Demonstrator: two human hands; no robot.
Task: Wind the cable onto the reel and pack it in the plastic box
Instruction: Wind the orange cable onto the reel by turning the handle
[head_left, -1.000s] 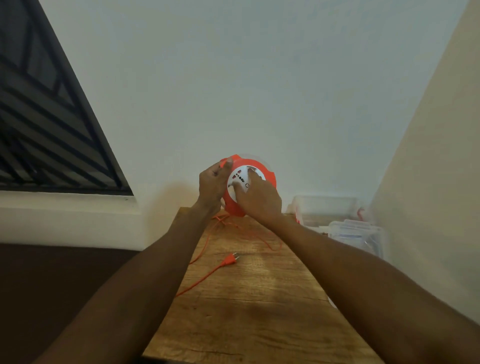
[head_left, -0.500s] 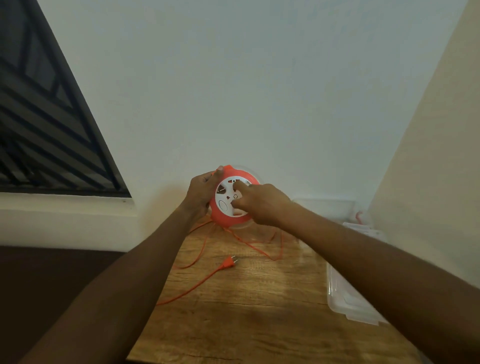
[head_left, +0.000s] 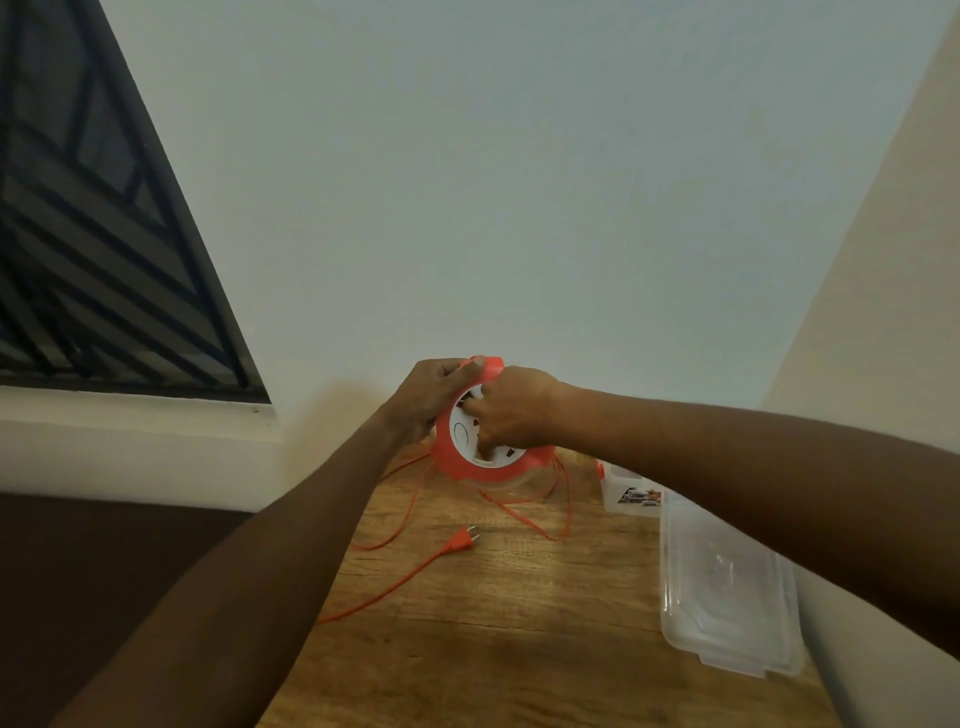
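Upright, the reel (head_left: 470, 457) faces the person, gripped by the left hand (head_left: 431, 395) and right hand (head_left: 511, 410); below them, cable (head_left: 410, 571) trails across the wooden table (head_left: 519, 649).

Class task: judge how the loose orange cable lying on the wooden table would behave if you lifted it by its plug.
The cable would probably droop limply: it lies in slack curves. Thin, so likely light. Its loops near the reel might snag.

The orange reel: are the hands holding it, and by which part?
Yes. The left hand grips the orange reel by its upper left rim, held above the table. The right hand grips its white centre face, fingers curled in.
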